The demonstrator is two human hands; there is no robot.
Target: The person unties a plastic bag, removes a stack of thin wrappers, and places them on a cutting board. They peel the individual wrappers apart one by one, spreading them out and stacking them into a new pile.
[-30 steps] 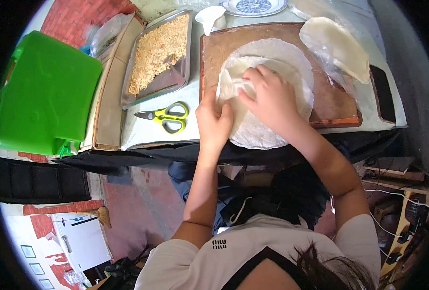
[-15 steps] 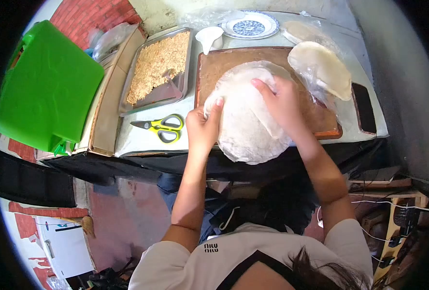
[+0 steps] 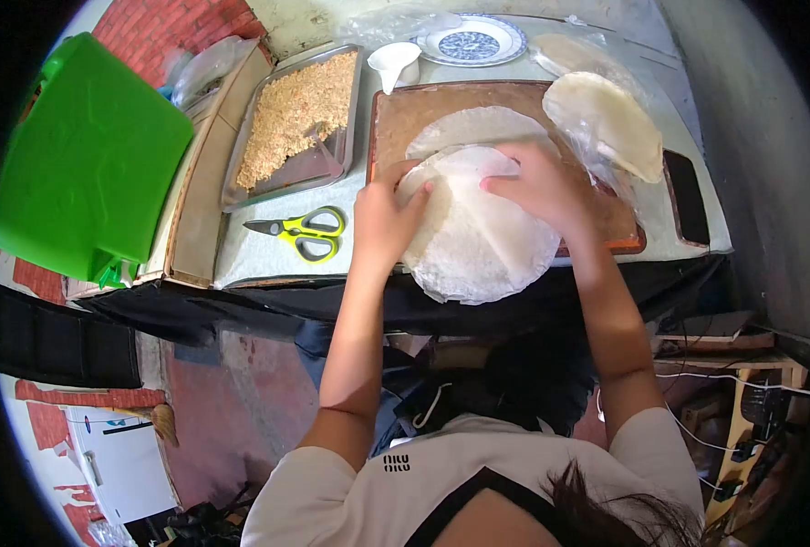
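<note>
From where I stand, both hands are busy with one thin, pale round: the top sheet (image 3: 478, 260), over the near part of a wooden board (image 3: 396, 114). The left hand (image 3: 385, 219) has it by the left side, grip closed on the edge with the thumb on top. The right hand (image 3: 546, 191) grips it at the far right, thumb laid flat on the surface — the fingertips behind are hidden from me. A second pale round, the under sheet (image 3: 478, 128), shows past the far edge of the first, resting on the board. The top sheet's near edge reaches beyond the board's front.

Left of the board on the worktop (image 3: 245, 257) lie yellow-green scissors (image 3: 293, 228), and behind them a metal tray (image 3: 286, 169) of crumbly golden mix (image 3: 300, 96) with a small scoop (image 3: 327, 155) in it. A white cup (image 3: 391, 62) and a blue-patterned plate (image 3: 514, 41) stand behind the board. To the right — more pale rounds (image 3: 603, 123) against clear plastic, and a black phone (image 3: 688, 201) near the worktop's right edge.
</note>
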